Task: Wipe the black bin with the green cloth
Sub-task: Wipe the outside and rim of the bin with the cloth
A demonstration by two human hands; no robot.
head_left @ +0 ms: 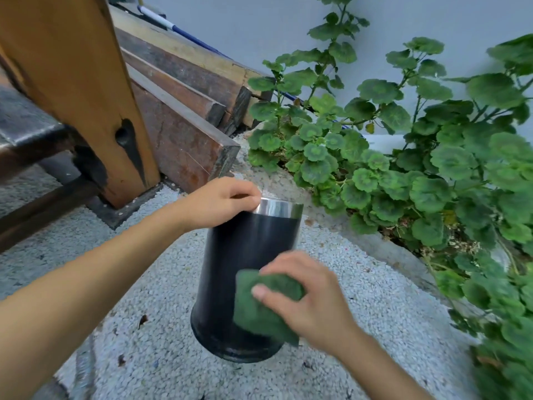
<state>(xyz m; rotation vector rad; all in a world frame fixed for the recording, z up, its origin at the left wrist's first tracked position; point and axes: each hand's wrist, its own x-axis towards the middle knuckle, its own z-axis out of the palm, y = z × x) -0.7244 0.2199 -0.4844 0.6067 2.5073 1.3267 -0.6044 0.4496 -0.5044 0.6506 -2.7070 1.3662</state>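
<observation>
A tall black bin (230, 261) with a shiny silver top rim stands on pale gravel, tilted slightly away from me. My left hand (222, 202) grips the silver rim at its left side. My right hand (311, 298) presses a folded green cloth (259, 307) flat against the lower right of the bin's black wall, thumb on top of the cloth. The cloth covers part of the bin's base flange on the right.
A wooden post (86, 96) and stacked dark timber beams (184, 111) rise at the left and behind. A bed of round-leaved green plants (403, 168) fills the right side behind a low concrete curb (389, 249). Gravel ground (161, 284) surrounds the bin.
</observation>
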